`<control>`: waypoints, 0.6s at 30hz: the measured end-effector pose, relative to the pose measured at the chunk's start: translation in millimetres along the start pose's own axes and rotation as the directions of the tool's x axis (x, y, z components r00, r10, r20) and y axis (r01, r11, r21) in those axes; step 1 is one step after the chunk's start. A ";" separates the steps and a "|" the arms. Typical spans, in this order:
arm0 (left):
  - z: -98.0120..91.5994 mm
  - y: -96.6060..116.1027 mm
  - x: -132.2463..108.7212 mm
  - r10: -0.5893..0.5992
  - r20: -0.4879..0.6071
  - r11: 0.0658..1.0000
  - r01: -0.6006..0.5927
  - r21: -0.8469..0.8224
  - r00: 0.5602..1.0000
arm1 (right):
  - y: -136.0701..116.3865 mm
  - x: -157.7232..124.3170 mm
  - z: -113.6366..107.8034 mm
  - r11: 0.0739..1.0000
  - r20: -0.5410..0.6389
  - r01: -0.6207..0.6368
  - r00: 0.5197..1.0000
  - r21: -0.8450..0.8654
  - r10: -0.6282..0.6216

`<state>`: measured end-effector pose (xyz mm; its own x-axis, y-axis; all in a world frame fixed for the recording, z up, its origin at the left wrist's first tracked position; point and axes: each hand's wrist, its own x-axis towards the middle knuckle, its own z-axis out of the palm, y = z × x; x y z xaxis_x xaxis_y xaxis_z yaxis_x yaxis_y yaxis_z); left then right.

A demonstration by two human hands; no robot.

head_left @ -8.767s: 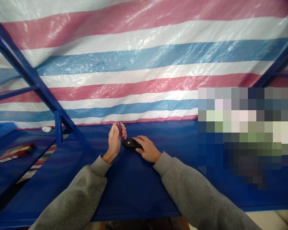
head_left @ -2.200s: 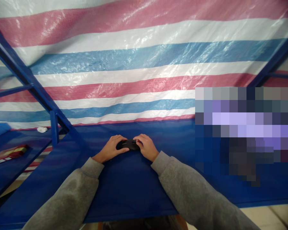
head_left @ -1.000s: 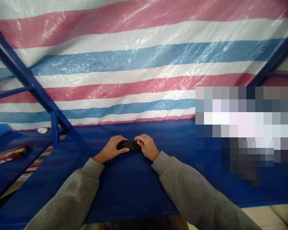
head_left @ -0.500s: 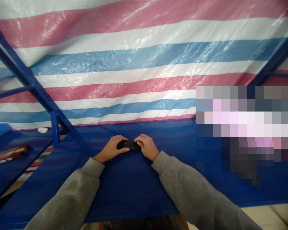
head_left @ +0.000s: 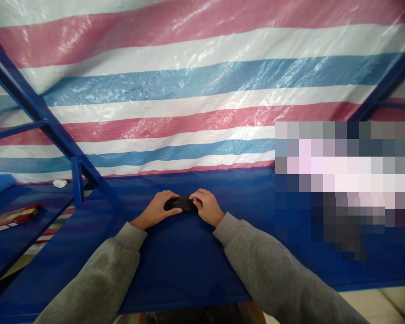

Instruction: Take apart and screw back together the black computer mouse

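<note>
Item: black computer mouse, on the blue tarpaulin tabletop. Your left hand and right hand now both cup it, fingers curled round its ends (the maroon piece your left hand held earlier is out of view).

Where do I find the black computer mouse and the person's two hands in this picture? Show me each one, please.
black computer mouse (head_left: pixel 184 204), head view, point on its top shell
left hand (head_left: pixel 157 208), head view, point on the back of the hand
right hand (head_left: pixel 206 207), head view, point on the back of the hand
</note>
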<state>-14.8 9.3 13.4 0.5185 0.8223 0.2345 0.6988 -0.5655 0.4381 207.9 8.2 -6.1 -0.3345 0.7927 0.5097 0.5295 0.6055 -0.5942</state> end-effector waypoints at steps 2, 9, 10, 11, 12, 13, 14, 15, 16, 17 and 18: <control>-0.1 -0.1 -0.1 0.003 -0.004 1.000 -0.003 0.000 1.000 | -2.0 -0.6 0.2 0.999 0.001 0.043 0.999 0.025 -0.043; -0.4 0.4 -0.6 0.010 -0.004 1.000 -0.010 -0.005 1.000 | -1.8 -1.3 1.1 0.992 0.002 0.106 0.994 0.070 -0.106; -0.4 0.5 -0.6 0.011 -0.004 1.000 -0.011 -0.003 1.000 | -1.3 -1.5 0.9 0.991 0.002 0.112 0.994 0.069 -0.112; -0.3 0.6 -0.5 0.010 -0.004 1.000 -0.010 -0.002 1.000 | -0.9 -1.7 0.7 0.991 0.003 0.118 0.993 0.068 -0.119; -0.3 0.7 -0.4 0.009 -0.005 1.000 -0.009 -0.002 1.000 | -0.7 -1.9 0.3 0.990 0.005 0.124 0.992 0.067 -0.124; -0.2 0.7 -0.3 0.009 -0.005 1.000 -0.009 -0.003 1.000 | -0.8 -2.2 -0.1 0.990 0.008 0.128 0.992 0.065 -0.129; -0.1 0.6 -0.2 0.009 -0.005 1.000 -0.009 -0.005 1.000 | -1.0 -2.4 -0.4 0.989 0.011 0.131 0.991 0.064 -0.132; 0.0 0.4 -0.1 0.009 -0.005 1.000 -0.009 -0.007 1.000 | -1.3 -2.5 -0.8 0.989 0.015 0.131 0.991 0.064 -0.132; 0.2 0.1 -0.1 0.009 -0.005 1.000 -0.009 -0.008 1.000 | -1.7 -2.6 -1.1 0.989 0.019 0.130 0.991 0.063 -0.132; 0.3 -0.2 -0.1 0.008 -0.006 1.000 -0.008 -0.009 1.000 | -2.0 -2.6 -1.2 0.990 0.022 0.129 0.991 0.063 -0.131; 0.6 -0.6 -0.1 0.007 -0.006 1.000 -0.007 -0.009 1.000 | -2.2 -2.6 -1.3 0.990 0.027 0.129 0.991 0.063 -0.130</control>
<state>-15.0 9.6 12.6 0.5202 0.8188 0.2429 0.6908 -0.5706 0.4441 208.7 4.7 -5.3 -0.4215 0.7085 0.5659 0.4318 0.7056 -0.5618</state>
